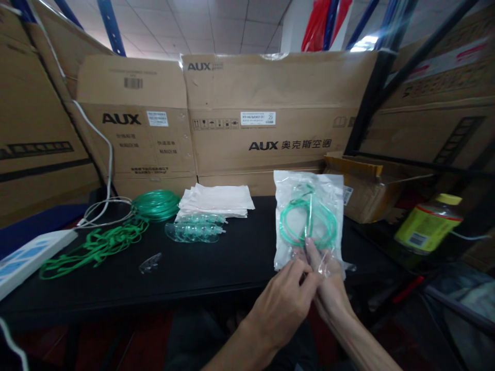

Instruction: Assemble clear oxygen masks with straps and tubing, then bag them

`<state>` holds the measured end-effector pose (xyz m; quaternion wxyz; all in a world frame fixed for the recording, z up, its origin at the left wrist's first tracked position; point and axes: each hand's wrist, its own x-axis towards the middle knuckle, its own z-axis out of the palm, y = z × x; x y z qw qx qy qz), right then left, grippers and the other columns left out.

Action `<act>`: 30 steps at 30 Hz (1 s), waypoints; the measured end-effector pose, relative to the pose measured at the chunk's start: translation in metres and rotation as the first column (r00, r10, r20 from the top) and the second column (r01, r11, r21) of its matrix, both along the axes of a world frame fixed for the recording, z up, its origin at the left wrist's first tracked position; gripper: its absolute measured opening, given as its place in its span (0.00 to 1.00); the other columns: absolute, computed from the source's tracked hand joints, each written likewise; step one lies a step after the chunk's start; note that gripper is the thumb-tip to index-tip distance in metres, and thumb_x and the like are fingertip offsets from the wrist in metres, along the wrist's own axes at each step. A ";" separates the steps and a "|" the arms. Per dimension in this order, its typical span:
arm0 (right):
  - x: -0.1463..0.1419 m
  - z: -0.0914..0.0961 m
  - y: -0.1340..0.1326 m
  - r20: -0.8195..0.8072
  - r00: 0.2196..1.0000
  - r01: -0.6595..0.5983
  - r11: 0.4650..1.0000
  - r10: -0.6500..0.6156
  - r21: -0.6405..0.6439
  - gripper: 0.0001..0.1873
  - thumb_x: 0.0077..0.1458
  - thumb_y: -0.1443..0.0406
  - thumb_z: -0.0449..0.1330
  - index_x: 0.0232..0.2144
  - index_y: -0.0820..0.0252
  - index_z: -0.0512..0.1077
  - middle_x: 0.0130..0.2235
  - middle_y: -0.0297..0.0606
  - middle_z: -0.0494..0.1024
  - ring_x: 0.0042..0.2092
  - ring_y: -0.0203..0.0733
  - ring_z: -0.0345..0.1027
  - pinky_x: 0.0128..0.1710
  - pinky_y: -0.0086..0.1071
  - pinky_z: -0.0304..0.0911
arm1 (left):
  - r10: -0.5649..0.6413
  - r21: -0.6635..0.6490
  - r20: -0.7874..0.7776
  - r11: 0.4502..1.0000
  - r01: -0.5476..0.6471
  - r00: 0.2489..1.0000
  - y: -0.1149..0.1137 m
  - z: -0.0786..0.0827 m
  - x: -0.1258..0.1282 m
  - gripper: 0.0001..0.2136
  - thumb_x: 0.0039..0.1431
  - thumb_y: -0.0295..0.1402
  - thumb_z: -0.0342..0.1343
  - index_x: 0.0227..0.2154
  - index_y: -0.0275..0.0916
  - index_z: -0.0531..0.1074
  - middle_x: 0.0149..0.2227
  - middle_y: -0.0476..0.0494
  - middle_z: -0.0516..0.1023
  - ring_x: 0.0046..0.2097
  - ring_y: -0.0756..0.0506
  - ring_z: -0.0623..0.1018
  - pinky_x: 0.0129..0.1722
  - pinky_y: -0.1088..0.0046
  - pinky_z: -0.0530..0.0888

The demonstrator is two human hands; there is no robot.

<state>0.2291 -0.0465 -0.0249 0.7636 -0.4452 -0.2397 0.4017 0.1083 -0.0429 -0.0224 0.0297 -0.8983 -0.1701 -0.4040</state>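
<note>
I hold a clear plastic bag [308, 216] upright over the right part of the black table [216, 268]; coiled green tubing and a clear mask show inside it. My left hand [284, 299] pinches the bag's lower edge, fingers closed on it. My right hand [328, 288] grips the same lower edge from the right, with one finger up against the bag's front. Both hands touch each other at the bag's bottom.
On the table lie a stack of empty white bags [216, 200], clear masks [195, 231], a coil of green tubing [157, 204], green straps [93, 247] and a small clear piece [150, 264]. A power strip [27, 257] sits left. Cardboard boxes [270, 118] stand behind; a yellow bottle [427, 224] right.
</note>
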 end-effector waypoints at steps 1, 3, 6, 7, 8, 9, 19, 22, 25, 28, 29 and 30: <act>0.004 0.000 0.003 -0.003 1.000 0.008 1.000 -0.008 0.006 0.26 0.41 0.50 0.78 0.31 0.55 0.69 0.26 0.29 0.79 0.29 0.42 0.77 0.29 0.33 0.74 | 0.013 -0.013 -0.018 1.000 -0.013 1.000 0.002 -0.001 0.002 0.08 0.74 0.25 0.47 0.46 0.34 0.72 0.40 0.43 0.74 0.41 0.45 0.78 0.48 0.71 0.79; 0.013 0.000 0.010 0.006 1.000 0.007 1.000 -0.007 0.020 0.25 0.40 0.51 0.78 0.31 0.55 0.70 0.25 0.29 0.79 0.29 0.43 0.78 0.30 0.33 0.75 | 0.032 -0.034 -0.062 0.999 -0.034 0.998 0.009 0.000 0.008 0.07 0.74 0.26 0.49 0.46 0.35 0.72 0.41 0.43 0.74 0.43 0.45 0.79 0.49 0.70 0.79; 0.033 0.002 0.024 0.049 0.998 -0.038 0.999 0.036 0.026 0.22 0.38 0.56 0.79 0.30 0.57 0.74 0.24 0.29 0.78 0.29 0.43 0.77 0.29 0.32 0.75 | 0.041 -0.055 -0.103 0.997 -0.047 0.994 0.026 0.006 0.023 0.06 0.73 0.27 0.52 0.48 0.36 0.73 0.44 0.43 0.76 0.46 0.44 0.78 0.50 0.68 0.78; 0.040 0.002 0.028 0.066 0.996 -0.058 0.998 0.056 0.023 0.21 0.37 0.57 0.79 0.29 0.58 0.75 0.25 0.30 0.79 0.31 0.44 0.78 0.30 0.32 0.75 | 0.044 -0.057 -0.116 0.997 -0.051 0.992 0.032 0.008 0.029 0.07 0.73 0.27 0.52 0.48 0.36 0.73 0.45 0.42 0.76 0.47 0.43 0.78 0.51 0.67 0.78; 0.047 0.003 0.032 0.083 0.993 -0.081 0.997 0.079 0.017 0.20 0.35 0.59 0.79 0.29 0.58 0.76 0.26 0.31 0.80 0.33 0.45 0.79 0.32 0.32 0.76 | 0.049 -0.056 -0.130 0.997 -0.057 0.990 0.038 0.011 0.034 0.07 0.72 0.26 0.52 0.48 0.35 0.73 0.46 0.41 0.76 0.48 0.43 0.77 0.51 0.66 0.78; 0.053 0.004 0.034 0.099 0.989 -0.106 0.994 0.105 0.005 0.19 0.34 0.61 0.79 0.28 0.58 0.77 0.28 0.33 0.82 0.36 0.47 0.80 0.34 0.33 0.77 | 0.054 -0.054 -0.146 0.997 -0.063 0.988 0.044 0.012 0.039 0.08 0.72 0.25 0.52 0.49 0.35 0.73 0.46 0.40 0.76 0.49 0.42 0.77 0.51 0.64 0.78; 0.112 0.007 -0.051 0.479 0.859 -0.035 0.954 0.180 -0.297 0.26 0.50 0.48 0.71 0.43 0.61 0.83 0.43 0.49 0.86 0.43 0.56 0.83 0.48 0.44 0.79 | 0.073 -0.143 -0.164 0.985 -0.096 0.984 0.052 0.018 0.028 0.17 0.71 0.38 0.56 0.59 0.43 0.68 0.58 0.44 0.75 0.58 0.43 0.74 0.58 0.63 0.73; 0.130 0.010 -0.046 0.901 0.426 0.186 0.983 -0.079 -0.002 0.26 0.55 0.46 0.66 0.48 0.55 0.81 0.51 0.47 0.83 0.48 0.57 0.80 0.52 0.49 0.76 | 0.121 -0.166 -0.163 0.975 -0.148 0.979 0.060 0.021 0.020 0.22 0.69 0.35 0.59 0.62 0.41 0.64 0.61 0.41 0.72 0.61 0.40 0.72 0.59 0.58 0.72; 0.137 0.009 -0.025 0.972 -0.094 0.077 0.972 -0.214 0.222 0.19 0.62 0.52 0.61 0.49 0.54 0.80 0.52 0.48 0.81 0.49 0.57 0.78 0.49 0.49 0.74 | 0.168 -0.164 -0.207 0.965 -0.203 0.964 0.072 0.024 0.017 0.17 0.68 0.29 0.57 0.58 0.40 0.67 0.57 0.39 0.73 0.57 0.39 0.75 0.53 0.59 0.76; 0.137 0.002 -0.012 0.922 -0.303 0.003 0.967 -0.243 0.256 0.15 0.67 0.63 0.54 0.46 0.54 0.81 0.46 0.48 0.83 0.44 0.53 0.78 0.43 0.47 0.72 | 0.177 -0.137 -0.286 0.965 -0.223 0.942 0.080 0.030 0.014 0.11 0.69 0.22 0.52 0.50 0.40 0.71 0.49 0.43 0.75 0.48 0.43 0.78 0.46 0.66 0.78; 0.137 -0.001 -0.011 0.907 -0.336 -0.014 0.964 -0.255 0.266 0.17 0.68 0.66 0.52 0.46 0.54 0.81 0.45 0.49 0.83 0.43 0.53 0.77 0.42 0.47 0.71 | 0.179 -0.127 -0.309 0.966 -0.227 0.934 0.081 0.032 0.011 0.11 0.69 0.21 0.51 0.49 0.40 0.72 0.48 0.44 0.74 0.47 0.44 0.78 0.45 0.68 0.78; 0.137 -0.004 -0.011 0.890 -0.367 -0.037 0.960 -0.271 0.277 0.19 0.67 0.69 0.50 0.47 0.54 0.81 0.45 0.49 0.83 0.43 0.52 0.76 0.43 0.47 0.70 | 0.181 -0.117 -0.330 0.966 -0.230 0.927 0.081 0.034 0.009 0.10 0.70 0.21 0.51 0.48 0.40 0.72 0.47 0.44 0.74 0.46 0.45 0.78 0.43 0.69 0.78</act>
